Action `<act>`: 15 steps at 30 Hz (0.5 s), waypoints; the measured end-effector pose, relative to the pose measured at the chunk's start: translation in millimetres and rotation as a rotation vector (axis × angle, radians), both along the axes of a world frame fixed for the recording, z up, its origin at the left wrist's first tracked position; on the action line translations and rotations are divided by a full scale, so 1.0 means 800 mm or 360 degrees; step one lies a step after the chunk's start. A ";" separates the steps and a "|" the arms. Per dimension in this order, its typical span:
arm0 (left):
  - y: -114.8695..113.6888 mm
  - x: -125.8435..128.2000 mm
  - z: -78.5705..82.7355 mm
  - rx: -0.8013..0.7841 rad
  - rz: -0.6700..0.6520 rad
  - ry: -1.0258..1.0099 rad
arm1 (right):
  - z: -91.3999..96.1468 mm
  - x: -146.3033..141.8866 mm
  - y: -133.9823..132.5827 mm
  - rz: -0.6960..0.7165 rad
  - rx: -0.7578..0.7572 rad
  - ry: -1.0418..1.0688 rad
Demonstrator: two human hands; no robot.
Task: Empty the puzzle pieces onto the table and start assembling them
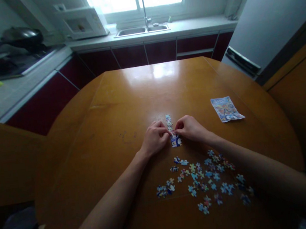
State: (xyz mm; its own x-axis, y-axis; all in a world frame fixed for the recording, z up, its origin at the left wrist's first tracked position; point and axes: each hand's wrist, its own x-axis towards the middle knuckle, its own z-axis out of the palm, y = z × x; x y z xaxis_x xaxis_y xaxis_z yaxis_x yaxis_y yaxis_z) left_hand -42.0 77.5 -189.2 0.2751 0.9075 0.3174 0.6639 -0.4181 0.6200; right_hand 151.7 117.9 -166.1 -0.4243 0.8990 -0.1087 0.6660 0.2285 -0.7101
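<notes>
A narrow strip of joined jigsaw puzzle pieces point(176, 141) lies on the wooden table, wider at its near end. At its left edge, my left hand point(155, 137) is closed, thumb and index finger pressed onto the pieces. My right hand point(190, 126) pinches at the opposite edge, its fingertips on a small puzzle piece mostly hidden by them. Many loose puzzle pieces point(192, 168) are scattered nearer to me, below both hands and partly beside my right forearm. A small cluster of pieces point(165, 190) sits to their left.
A creased picture sheet point(227, 109) lies on the table point(114, 115) at the right. Beyond the table, a counter holds a sink point(131, 31) and a white microwave point(83, 23). A wok point(22, 37) stands on the stove at left; a fridge point(271, 14) is at right.
</notes>
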 end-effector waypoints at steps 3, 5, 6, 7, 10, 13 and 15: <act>0.000 0.000 0.001 -0.0001 0.0006 0.0007 | 0.000 -0.001 0.000 -0.0009 0.0022 -0.0060; 0.000 0.001 0.002 -0.0013 0.0010 0.0017 | 0.000 -0.001 0.000 -0.0014 0.0029 -0.0082; 0.000 0.001 0.001 -0.0017 0.0011 0.0021 | 0.000 -0.001 0.000 -0.0018 0.0030 -0.0087; 0.000 0.001 0.001 -0.0019 0.0010 0.0023 | 0.000 -0.001 0.000 -0.0023 0.0030 -0.0088; 0.000 0.000 0.001 -0.0011 0.0003 0.0020 | -0.001 0.000 0.000 -0.0036 0.0019 -0.0102; 0.000 0.001 0.003 -0.0001 -0.0034 0.0006 | -0.002 0.000 0.002 -0.0063 0.0024 -0.0125; -0.001 0.001 0.004 0.0009 -0.0094 0.0004 | -0.003 0.001 0.003 -0.0079 0.0028 -0.0123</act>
